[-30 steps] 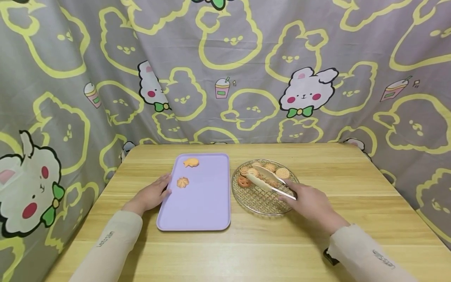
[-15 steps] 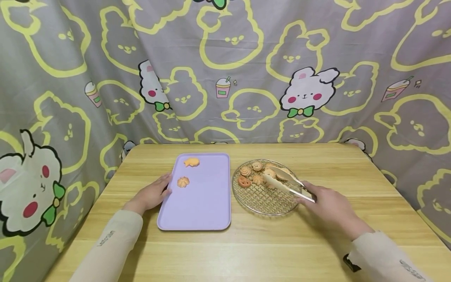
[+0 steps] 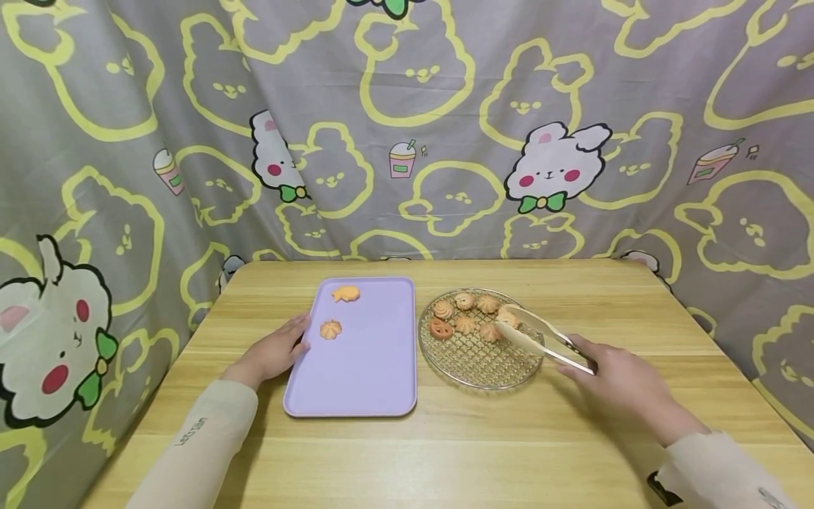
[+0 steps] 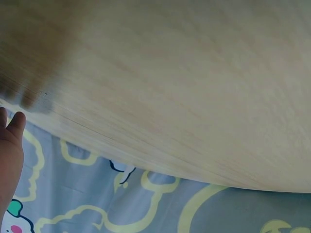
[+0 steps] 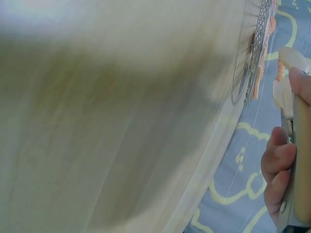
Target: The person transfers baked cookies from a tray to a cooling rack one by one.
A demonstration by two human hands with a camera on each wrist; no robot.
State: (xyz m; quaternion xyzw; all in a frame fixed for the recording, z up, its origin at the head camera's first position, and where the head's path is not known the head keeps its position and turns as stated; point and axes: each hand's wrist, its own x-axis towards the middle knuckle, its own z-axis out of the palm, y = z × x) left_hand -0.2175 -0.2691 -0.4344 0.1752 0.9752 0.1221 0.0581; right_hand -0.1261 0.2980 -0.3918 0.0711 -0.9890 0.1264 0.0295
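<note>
A grey cloth curtain with yellow animal outlines (image 3: 439,106) fills the upper frame, above a pale wood-grain bench (image 3: 483,452). Centre-left, a lilac rectangular tray (image 3: 356,371); centre-right, a round metal wire rack (image 3: 486,366). Hands apart: the left hand (image 3: 272,351), fingers relaxed, touches the tray's left edge; the right hand (image 3: 631,376) grips metal tongs with cream tips (image 3: 524,343), flanking a pale round biscuit (image 3: 508,317) near six browned biscuits (image 3: 466,324).

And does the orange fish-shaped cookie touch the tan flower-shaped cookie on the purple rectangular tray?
Apart: head view shows bare tray between fish cookie and flower cookie.
</note>
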